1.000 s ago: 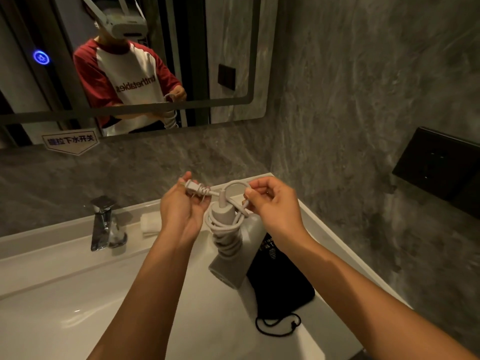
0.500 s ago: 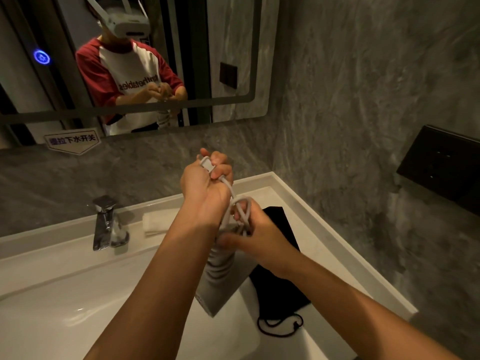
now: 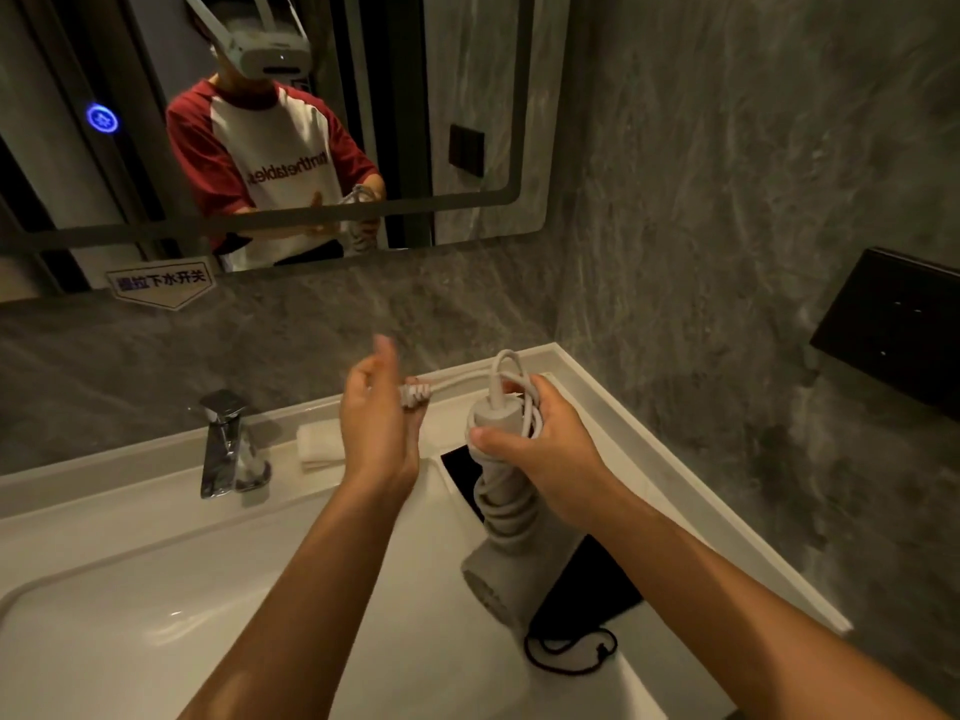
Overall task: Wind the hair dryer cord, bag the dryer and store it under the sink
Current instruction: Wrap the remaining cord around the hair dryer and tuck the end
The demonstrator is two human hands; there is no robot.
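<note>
A grey hair dryer point(image 3: 511, 558) hangs nozzle-down above the sink counter, its handle wrapped in coils of grey cord point(image 3: 506, 504). My right hand point(image 3: 540, 449) grips the top of the handle over the cord loops. The free cord end runs left to the plug point(image 3: 414, 396), which rests against the fingers of my left hand point(image 3: 376, 433); those fingers are spread and blurred, and whether they pinch the plug I cannot tell. A black drawstring bag point(image 3: 592, 584) lies flat on the counter under the dryer, its drawstring point(image 3: 569, 652) looped at the front.
A white sink basin point(image 3: 130, 631) fills the lower left, with a chrome faucet point(image 3: 226, 444) behind it. A folded white towel point(image 3: 319, 446) lies by the back rim. A mirror point(image 3: 467, 96) hangs above; a black wall panel point(image 3: 893, 324) is mounted on the right.
My hands have separated: the left moved left and opened with the plug end, drawing the cord out. The right hand now holds the handle top lower and to the right.
</note>
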